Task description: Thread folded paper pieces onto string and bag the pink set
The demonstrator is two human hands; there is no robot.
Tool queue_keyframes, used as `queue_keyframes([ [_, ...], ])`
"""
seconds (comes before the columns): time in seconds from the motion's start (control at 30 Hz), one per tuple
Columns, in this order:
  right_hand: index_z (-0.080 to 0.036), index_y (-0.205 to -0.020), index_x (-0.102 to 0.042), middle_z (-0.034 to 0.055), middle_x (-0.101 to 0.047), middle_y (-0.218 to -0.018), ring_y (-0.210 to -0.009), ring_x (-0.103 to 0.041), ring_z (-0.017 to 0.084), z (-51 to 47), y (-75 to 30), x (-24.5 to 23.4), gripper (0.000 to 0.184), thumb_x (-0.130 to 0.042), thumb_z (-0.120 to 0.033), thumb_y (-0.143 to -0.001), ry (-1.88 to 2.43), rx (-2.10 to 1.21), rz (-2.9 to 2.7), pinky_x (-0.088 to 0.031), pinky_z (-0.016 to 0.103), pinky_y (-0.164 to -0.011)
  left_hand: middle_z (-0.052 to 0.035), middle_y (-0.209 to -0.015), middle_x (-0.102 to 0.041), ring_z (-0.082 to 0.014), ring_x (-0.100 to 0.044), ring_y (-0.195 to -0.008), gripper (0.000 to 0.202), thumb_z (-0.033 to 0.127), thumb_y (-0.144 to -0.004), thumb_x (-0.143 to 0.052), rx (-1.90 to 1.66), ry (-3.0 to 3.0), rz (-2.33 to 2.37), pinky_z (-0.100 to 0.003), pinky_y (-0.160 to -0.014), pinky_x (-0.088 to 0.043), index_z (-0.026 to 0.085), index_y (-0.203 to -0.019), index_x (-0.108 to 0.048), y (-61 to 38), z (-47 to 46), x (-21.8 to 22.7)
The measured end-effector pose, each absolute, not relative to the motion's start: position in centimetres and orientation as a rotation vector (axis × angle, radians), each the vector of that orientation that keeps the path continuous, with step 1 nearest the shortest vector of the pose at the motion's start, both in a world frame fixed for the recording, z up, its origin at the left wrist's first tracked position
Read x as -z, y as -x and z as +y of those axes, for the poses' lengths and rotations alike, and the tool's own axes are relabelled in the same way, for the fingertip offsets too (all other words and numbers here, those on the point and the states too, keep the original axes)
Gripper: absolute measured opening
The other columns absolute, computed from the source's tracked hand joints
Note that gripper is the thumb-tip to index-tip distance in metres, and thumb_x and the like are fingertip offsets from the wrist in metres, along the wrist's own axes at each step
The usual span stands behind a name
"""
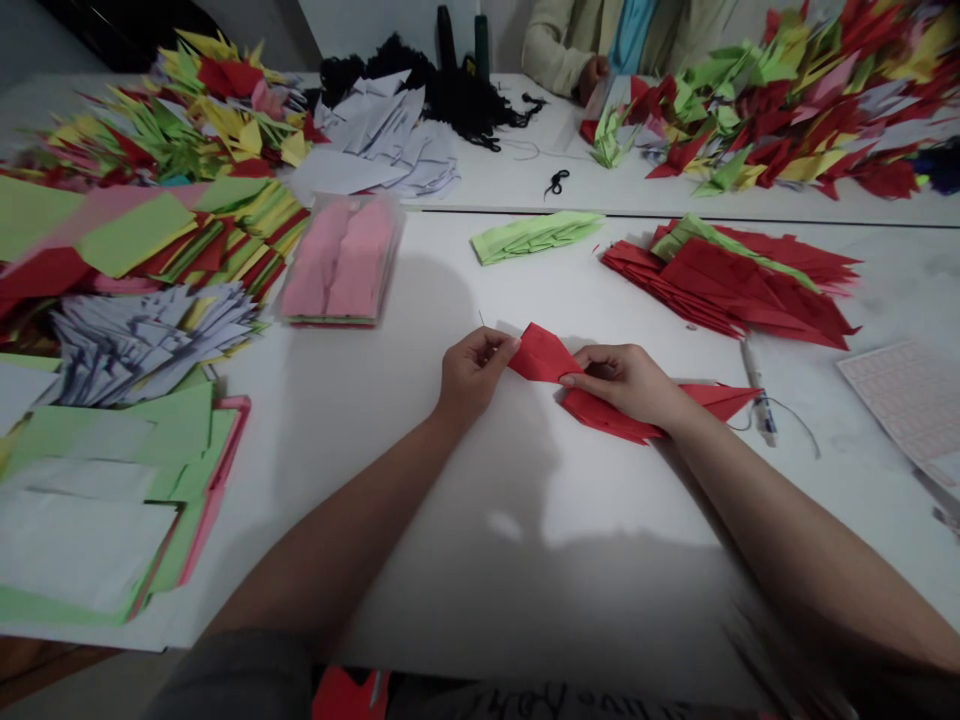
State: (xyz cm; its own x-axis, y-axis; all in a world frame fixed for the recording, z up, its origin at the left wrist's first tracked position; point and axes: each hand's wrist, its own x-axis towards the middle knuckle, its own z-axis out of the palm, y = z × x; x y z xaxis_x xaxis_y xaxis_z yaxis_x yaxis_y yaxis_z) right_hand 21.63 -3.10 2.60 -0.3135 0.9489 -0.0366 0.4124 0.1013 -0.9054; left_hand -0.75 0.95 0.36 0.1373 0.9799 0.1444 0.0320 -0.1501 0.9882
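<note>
A folded red paper piece (541, 357) lies on the white table (420, 500) in front of me. My left hand (471, 373) pinches its left corner, fingers closed on the paper, with a thin needle sticking up beside the thumb. My right hand (626, 381) presses down on the paper's middle, fingers curled over it, and the paper's pointed tail (721, 398) sticks out to the right from under that hand.
Stacks of green, white and pink sheets (112, 480) lie at left, a pink bundle (341, 260) behind. Folded red pieces (742, 285) and green ones (536, 236) sit at the back right. A pen (757, 392) lies right. Another person's sleeve (559, 50) is across the table.
</note>
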Motion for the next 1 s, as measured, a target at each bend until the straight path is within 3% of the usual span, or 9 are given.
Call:
queue_keyframes([
  [0.17, -0.019, -0.081, -0.070, 0.0028, -0.069, -0.078, -0.069, -0.058, 0.017, -3.0, -21.1, -2.0, 0.032, -0.067, -0.051, -0.082, 1.348, -1.074, -1.707, -0.044, 0.031, -0.065, 0.0014, -0.065, -0.064, -0.0081, -0.050, -0.055, 0.022, 0.039, -0.071, -0.079, -1.102, -1.364, 1.059, -0.022, -0.052, -0.039, 0.019, -0.078, -0.074, 0.6, 0.5, -0.7],
  [0.37, -0.020, -0.084, -0.068, 0.0022, -0.069, -0.083, -0.072, -0.058, 0.018, -3.3, -20.7, -2.1, 0.026, -0.067, -0.047, -0.082, 1.312, -1.095, -1.862, -0.045, 0.032, -0.068, -0.0020, -0.081, -0.074, -0.0128, -0.065, -0.073, 0.019, 0.037, -0.072, -0.079, -1.193, -1.174, 0.957, -0.025, -0.071, -0.051, 0.020, -0.080, -0.076, 0.3, 0.8, -0.5],
  [0.57, -0.024, -0.111, -0.063, 0.0052, -0.068, -0.109, -0.098, -0.063, 0.023, -3.4, -20.7, -2.9, 0.040, -0.073, -0.041, -0.076, 1.274, -1.077, -1.952, -0.049, 0.038, -0.088, 0.0000, -0.078, -0.073, -0.0117, -0.065, -0.071, 0.022, 0.033, -0.070, -0.081, -1.266, -0.954, 0.939, -0.027, -0.074, -0.053, 0.020, -0.086, -0.073, 0.4, 1.2, -0.4],
  [0.73, -0.027, -0.121, -0.058, 0.0054, -0.063, -0.125, -0.107, -0.061, 0.026, -3.5, -23.2, -5.5, 0.044, -0.063, -0.049, -0.083, 1.437, -0.965, -2.065, -0.050, 0.039, -0.088, -0.0008, -0.079, -0.071, -0.0118, -0.063, -0.072, 0.020, 0.035, -0.071, -0.079, -1.307, -0.946, 0.944, -0.027, -0.073, -0.052, 0.019, -0.082, -0.074, 0.8, 1.6, -0.2],
  [0.9, -0.027, -0.120, -0.058, 0.0067, -0.064, -0.124, -0.107, -0.062, 0.028, -4.5, -27.6, -7.0, 0.050, -0.066, -0.054, -0.079, 1.621, -0.972, -2.207, -0.050, 0.038, -0.085, 0.0008, -0.075, -0.067, -0.0099, -0.059, -0.070, 0.015, 0.032, -0.071, -0.079, -1.359, -0.930, 0.929, -0.023, -0.070, -0.049, 0.019, -0.075, -0.073, 1.0, 2.1, -0.1],
  [1.0, -0.025, -0.119, -0.058, 0.0074, -0.066, -0.115, -0.097, -0.064, 0.025, -5.9, -28.7, -6.4, 0.052, -0.070, -0.050, -0.075, 1.635, -1.008, -2.277, -0.051, 0.036, -0.081, 0.0012, -0.074, -0.066, -0.0093, -0.058, -0.070, 0.013, 0.030, -0.070, -0.079, -1.393, -0.910, 0.931, -0.022, -0.069, -0.048, 0.019, -0.073, -0.072, 0.9, 2.3, -0.2],
])
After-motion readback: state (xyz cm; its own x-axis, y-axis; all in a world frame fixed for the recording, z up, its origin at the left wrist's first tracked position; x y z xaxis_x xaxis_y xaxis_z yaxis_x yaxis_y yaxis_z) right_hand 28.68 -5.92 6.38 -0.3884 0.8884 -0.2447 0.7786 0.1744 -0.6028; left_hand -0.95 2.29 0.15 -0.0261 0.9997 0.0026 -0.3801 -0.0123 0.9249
